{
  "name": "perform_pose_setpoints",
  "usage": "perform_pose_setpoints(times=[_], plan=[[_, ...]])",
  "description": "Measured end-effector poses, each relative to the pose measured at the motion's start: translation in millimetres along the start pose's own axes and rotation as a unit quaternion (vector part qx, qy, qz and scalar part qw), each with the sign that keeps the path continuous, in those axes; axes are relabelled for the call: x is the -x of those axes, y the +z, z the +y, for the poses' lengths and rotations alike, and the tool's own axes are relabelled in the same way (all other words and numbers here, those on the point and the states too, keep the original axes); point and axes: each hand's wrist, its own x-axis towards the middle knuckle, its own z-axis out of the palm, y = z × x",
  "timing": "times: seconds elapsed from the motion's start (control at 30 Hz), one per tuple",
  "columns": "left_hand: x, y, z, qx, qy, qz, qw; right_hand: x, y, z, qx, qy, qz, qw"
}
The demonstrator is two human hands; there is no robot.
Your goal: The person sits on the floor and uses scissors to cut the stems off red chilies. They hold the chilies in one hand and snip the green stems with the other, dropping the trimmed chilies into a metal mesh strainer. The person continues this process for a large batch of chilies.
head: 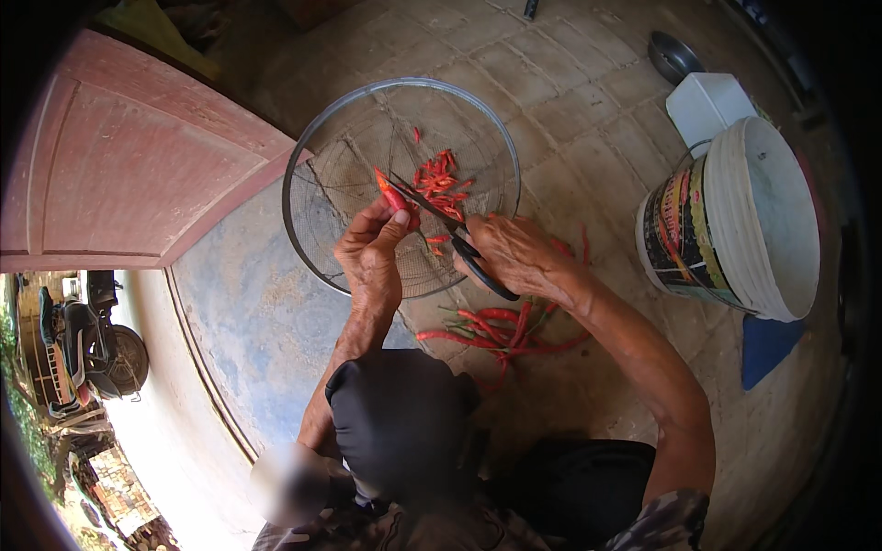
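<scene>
My left hand [373, 251] pinches a red chilli [394, 197] between thumb and fingers, its tip pointing up and away from me. In my right hand [524, 255] is a pair of black-handled scissors [475, 265], the blades reaching to the chilli's right side. Whether the blades are cutting into it I cannot tell. Both hands are over a round wire-mesh basket [406, 82]. Several cut chilli pieces [441, 178] lie inside on the mesh, mostly heaped right of the held chilli. On the floor between my arms rests a loose pile of whole red chillies [506, 327], some with green stems.
On the right stands a white plastic bucket [747, 220] with a printed label and wire handle. Behind it are a white container [713, 107] and a dark bowl [670, 58]. A blue object [768, 351] lies by the bucket. A pinkish wooden door panel [158, 162] flanks the basket's left.
</scene>
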Motion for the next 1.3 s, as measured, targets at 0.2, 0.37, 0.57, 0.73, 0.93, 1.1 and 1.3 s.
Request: perform_pose_setpoints(times=[0.2, 0.37, 0.57, 0.73, 0.93, 1.1, 1.3], plan=[[3.9, -1.2, 1.1, -0.008, -0.001, -0.031, 0.999, 3.3, -3.5, -7.2, 0.052, -0.012, -0.006, 0.999], [2.8, -0.8, 0.6, -0.004, -0.01, -0.034, 0.999, 4.4, -8.5, -10.7, -0.013, 0.015, 0.004, 1.0], [3.9, 2.0, 3.0, -0.005, -0.023, -0.019, 1.0, 0.7, -3.2, -2.5, -0.111, 0.057, -0.004, 0.992], [1.7, -3.6, 6.5, -0.03, -0.008, 0.015, 0.999, 8.9, 1.8, -10.4, 0.068, -0.021, 0.032, 0.997], [9.6, 3.2, 13.6, -0.094, 0.003, -0.044, 0.995, 6.4, 0.9, -16.0, 0.116, -0.007, 0.055, 0.992], [8.9, -1.4, 7.2, -0.097, 0.012, -0.056, 0.994, 6.0, -7.4, -19.3, 0.085, -0.013, 0.07, 0.994], [8.6, 0.8, 4.5, -0.039, -0.026, -0.026, 0.999, 5.1, -8.9, -18.7, -0.09, 0.047, 0.035, 0.994]])
